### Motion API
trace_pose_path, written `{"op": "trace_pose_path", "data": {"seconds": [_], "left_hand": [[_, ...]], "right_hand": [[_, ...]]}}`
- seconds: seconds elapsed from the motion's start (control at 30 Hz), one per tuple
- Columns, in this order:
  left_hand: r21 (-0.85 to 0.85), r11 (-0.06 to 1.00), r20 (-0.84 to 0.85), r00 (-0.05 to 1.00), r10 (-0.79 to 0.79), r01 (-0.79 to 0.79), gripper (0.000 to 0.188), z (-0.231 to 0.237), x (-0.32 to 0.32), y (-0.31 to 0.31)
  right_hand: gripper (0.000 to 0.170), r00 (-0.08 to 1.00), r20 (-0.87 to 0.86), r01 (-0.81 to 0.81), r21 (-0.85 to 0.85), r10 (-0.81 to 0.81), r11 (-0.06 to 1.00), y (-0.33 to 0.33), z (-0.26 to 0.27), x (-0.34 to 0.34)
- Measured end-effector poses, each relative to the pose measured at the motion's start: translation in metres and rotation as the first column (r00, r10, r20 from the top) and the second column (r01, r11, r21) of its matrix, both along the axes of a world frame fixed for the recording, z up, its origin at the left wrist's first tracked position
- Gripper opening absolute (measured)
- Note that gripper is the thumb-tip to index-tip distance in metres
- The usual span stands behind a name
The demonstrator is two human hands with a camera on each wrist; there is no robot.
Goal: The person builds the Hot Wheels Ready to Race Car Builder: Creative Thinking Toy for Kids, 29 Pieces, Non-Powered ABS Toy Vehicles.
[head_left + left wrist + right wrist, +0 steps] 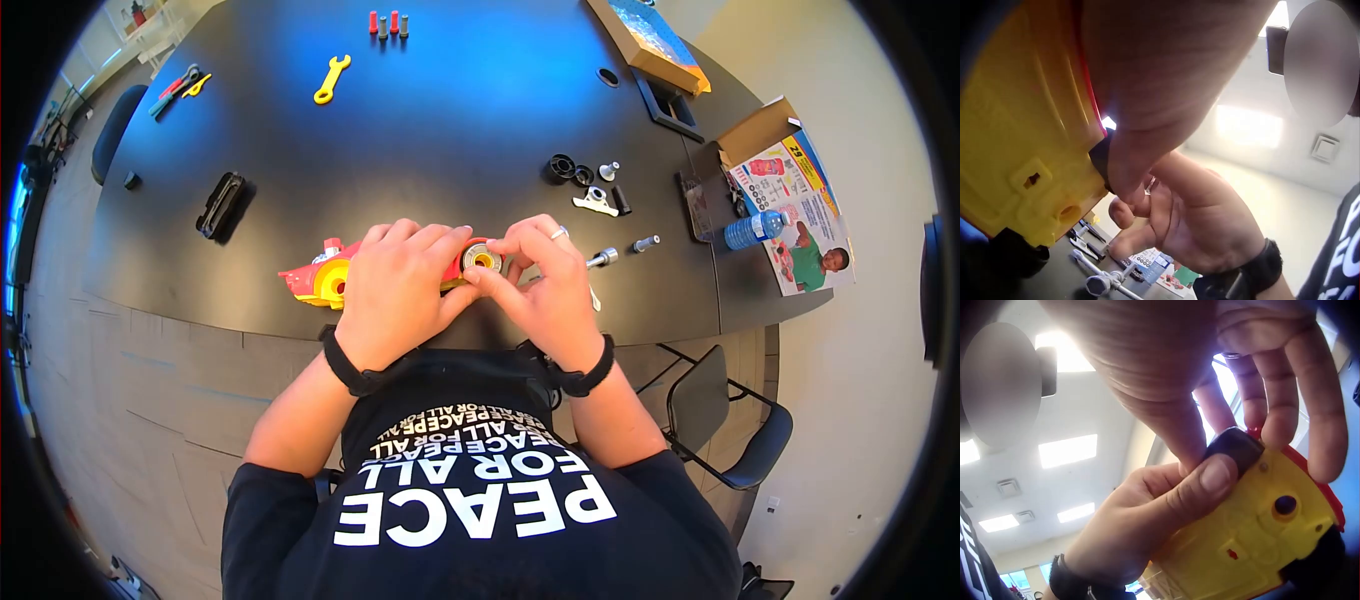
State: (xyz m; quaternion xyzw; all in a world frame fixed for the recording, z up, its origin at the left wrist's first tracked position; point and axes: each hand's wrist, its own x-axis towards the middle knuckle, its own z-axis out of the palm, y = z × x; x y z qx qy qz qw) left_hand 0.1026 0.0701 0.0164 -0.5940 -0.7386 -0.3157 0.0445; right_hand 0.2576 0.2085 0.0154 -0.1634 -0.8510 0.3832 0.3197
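"So, where is the toy car [318, 284] found?"

"At the near edge of the dark surface [450, 130], right in front of the person; whether it is lifted or rested there cannot be told."

"And by what is it held?"

"By the left hand [400, 285]. Its back is turned up, the fingers are laid over the red body, and its thumb is pressed against the dark tyre of the wheel [482, 258], as is seen from the right wrist."

"How is the right hand [550, 290] posed?"

"It is angled in from the other side, and the wheel's rim is pinched between thumb and index finger. From its own wrist view, the remaining fingers are seen nearly straight, slightly spread, beside the car's red edge."

"What of the forearms?"

"They are slanted inward, and each wrist is circled by a black band [345, 365]."

"Farther out?"

"Just beside the right hand, a grey bolt [603, 258] is seen; beyond, round black parts [560, 168] are grouped. Well apart, a yellow wrench [333, 80] is laid."
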Motion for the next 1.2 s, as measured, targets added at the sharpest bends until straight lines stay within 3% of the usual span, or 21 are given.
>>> {"op": "trace_pose_path", "data": {"seconds": [0.17,0.23,0.27,0.33,0.4,0.43,0.47,0.6,0.67,0.73,0.77,0.83,0.93,1.0,1.1,1.13,1.2], "left_hand": [[0.009,1.0,-0.004,1.0,-0.027,0.027,0.05,0.002,-0.002,-0.001],[-0.009,1.0,0.006,1.0,-0.02,0.02,0.054,0.002,-0.002,-0.001],[-0.006,0.999,0.006,0.999,-0.031,0.031,0.054,0.003,-0.001,-0.002],[0.006,1.0,-0.009,0.999,-0.031,0.031,0.056,0.004,-0.001,-0.003],[0.023,0.999,-0.016,0.999,-0.04,0.041,0.056,0.002,-0.001,-0.003],[0.035,0.998,-0.028,0.999,-0.043,0.044,0.056,0.002,-0.001,-0.003],[0.038,0.998,-0.028,0.998,-0.057,0.058,0.056,0.002,-0.001,-0.003],[0.036,0.998,-0.032,0.998,-0.051,0.052,0.056,0.001,-0.001,-0.001],[0.032,0.998,-0.039,0.998,-0.045,0.046,0.055,0.002,0.0,-0.002],[0.024,0.999,-0.032,0.999,-0.04,0.041,0.055,0.002,0.001,-0.002],[0.029,0.999,-0.036,0.999,-0.033,0.034,0.055,0.002,0.001,-0.003],[0.05,0.998,-0.047,0.998,-0.037,0.039,0.054,0.001,0.001,-0.004],[0.042,0.999,-0.03,0.999,-0.033,0.035,0.054,0.001,0.002,-0.005],[0.045,0.998,-0.029,0.999,-0.04,0.041,0.055,0.0,0.002,-0.007],[0.06,0.996,-0.024,0.998,-0.066,0.067,0.055,0.0,0.0,-0.005],[0.049,0.997,-0.026,0.998,-0.063,0.064,0.055,0.001,-0.001,-0.005],[0.041,0.996,-0.01,0.997,-0.076,0.076,0.055,0.0,0.001,-0.005]], "right_hand": [[0.028,0.997,0.014,-0.079,-0.03,0.079,0.996,0.013,0.002,0.002],[0.026,0.997,0.036,-0.068,-0.174,0.075,0.982,0.014,0.008,0.007],[0.024,0.995,-0.073,-0.073,-0.089,0.067,0.993,0.031,-0.006,0.012],[0.021,0.974,0.026,0.224,-0.281,-0.226,0.933,0.056,-0.018,0.033],[0.021,0.906,0.151,0.372,0.166,-0.396,0.913,0.087,-0.02,0.054],[0.022,0.868,0.219,0.391,0.253,-0.446,0.885,0.103,-0.027,0.065],[0.025,0.823,0.309,0.434,0.198,-0.476,0.879,0.114,-0.024,0.071],[0.033,0.828,0.232,0.385,0.426,-0.51,0.819,0.168,-0.033,0.065],[0.039,0.846,0.228,0.364,0.413,-0.482,0.835,0.191,-0.029,0.044],[0.046,0.822,0.392,0.219,0.454,-0.414,0.864,0.222,-0.053,0.028],[0.046,0.826,0.386,0.215,0.458,-0.41,0.863,0.225,-0.064,0.024],[0.049,0.73,0.389,0.29,0.568,-0.562,0.77,0.229,-0.075,0.009],[0.043,0.704,0.457,0.306,0.495,-0.544,0.813,0.234,-0.069,0.007],[0.042,0.724,0.446,0.301,0.482,-0.526,0.823,0.234,-0.069,0.014],[0.036,0.845,0.159,0.37,0.516,-0.511,0.773,0.224,-0.031,0.04],[0.035,0.822,0.149,0.395,0.547,-0.55,0.738,0.226,-0.021,0.06],[0.036,0.756,0.229,0.5,0.404,-0.614,0.766,0.219,-0.004,0.102]]}}
